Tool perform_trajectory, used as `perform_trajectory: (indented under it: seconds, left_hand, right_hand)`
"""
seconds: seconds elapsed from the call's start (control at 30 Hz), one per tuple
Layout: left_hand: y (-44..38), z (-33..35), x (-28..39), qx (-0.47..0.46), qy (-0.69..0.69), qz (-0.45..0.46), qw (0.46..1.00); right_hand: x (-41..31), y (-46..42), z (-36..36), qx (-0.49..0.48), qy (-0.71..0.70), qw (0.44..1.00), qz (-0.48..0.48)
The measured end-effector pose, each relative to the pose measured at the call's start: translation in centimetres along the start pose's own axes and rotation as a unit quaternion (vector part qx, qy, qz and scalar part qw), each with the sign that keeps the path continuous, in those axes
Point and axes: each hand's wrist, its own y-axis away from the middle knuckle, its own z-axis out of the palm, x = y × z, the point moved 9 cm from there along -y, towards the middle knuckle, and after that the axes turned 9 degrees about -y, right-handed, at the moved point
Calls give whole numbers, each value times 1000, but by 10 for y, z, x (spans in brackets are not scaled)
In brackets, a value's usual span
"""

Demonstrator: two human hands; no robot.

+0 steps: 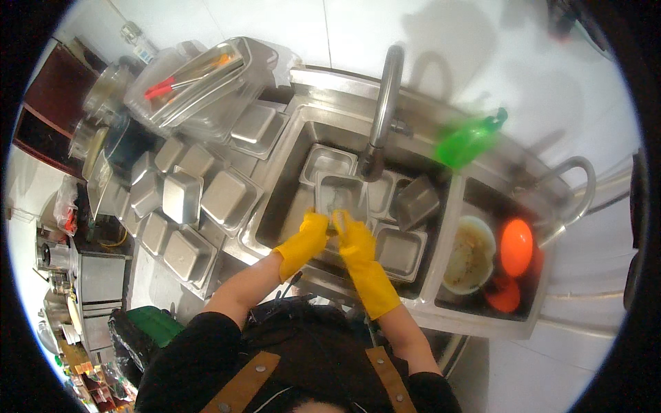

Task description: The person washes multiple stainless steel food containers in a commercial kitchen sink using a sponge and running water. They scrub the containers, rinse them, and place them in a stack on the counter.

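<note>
Both my hands wear yellow rubber gloves. With my left hand I grip the near left rim of a stainless steel food pan, tilted up over the large sink basin. My right hand is at that pan's near rim; it is blurred, and I cannot tell whether a scrubber is in its fingers. Around it in the basin lie more steel pans: one behind, one near right, and a tilted one at the right. The faucet hangs just beyond the held pan.
Several upside-down steel pans cover the left drainboard. Behind them stands a stack of clear plastic containers with red-handled tongs. The smaller right basin holds a pale bowl and orange items. A green bottle rests on the back ledge.
</note>
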Motion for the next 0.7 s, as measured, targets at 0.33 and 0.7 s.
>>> perform_trajectory:
  seconds: [0.33,0.7]
  left_hand:
    - [91,-41,95,186,-337,552,739]
    - [175,-67,112,332,-474,728,366]
  right_hand:
    - [102,44,-76,173,-258,942,125]
    - [98,31,-70,119,-446,883,85]
